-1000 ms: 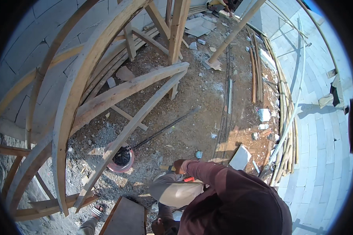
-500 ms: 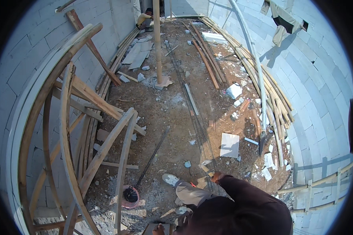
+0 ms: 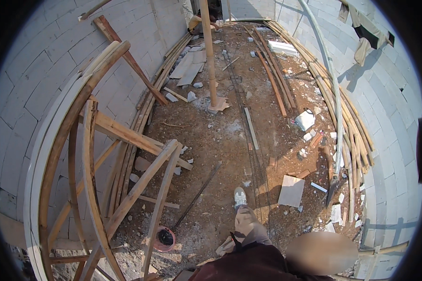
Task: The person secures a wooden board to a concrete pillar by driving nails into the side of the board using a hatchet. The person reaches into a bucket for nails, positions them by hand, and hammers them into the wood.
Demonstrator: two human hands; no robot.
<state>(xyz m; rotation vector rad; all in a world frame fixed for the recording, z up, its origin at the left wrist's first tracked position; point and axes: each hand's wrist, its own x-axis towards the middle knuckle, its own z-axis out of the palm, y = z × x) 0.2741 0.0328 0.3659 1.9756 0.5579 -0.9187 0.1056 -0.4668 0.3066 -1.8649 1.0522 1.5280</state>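
Neither of my hands shows in the head view. My dark maroon top point(image 3: 248, 264) fills the bottom middle. A blurred tan oval point(image 3: 321, 253) beside it hides whatever lies there. One trousered leg point(image 3: 251, 225) reaches forward, its white shoe point(image 3: 240, 197) on the dirt floor. Left of the leg stands a small pinkish bucket point(image 3: 172, 243) with dark contents, and a long thin dark bar point(image 3: 197, 196) lies with its end near it. Part of a brownish board point(image 3: 184, 275) shows at the lower edge.
Leaning timber frames point(image 3: 91, 164) crowd the left wall. A bamboo post point(image 3: 209, 61) stands mid-floor. Bamboo poles point(image 3: 330, 89) line the right wall, with a pale square tile point(image 3: 290, 191) and block scraps nearby. A person point(image 3: 198, 24) crouches at the far end.
My right hand, which held a wooden-handled tool, and my left hand at the board have left view. My leg has stepped forward and right. The view has shifted, moving the scene rightward.
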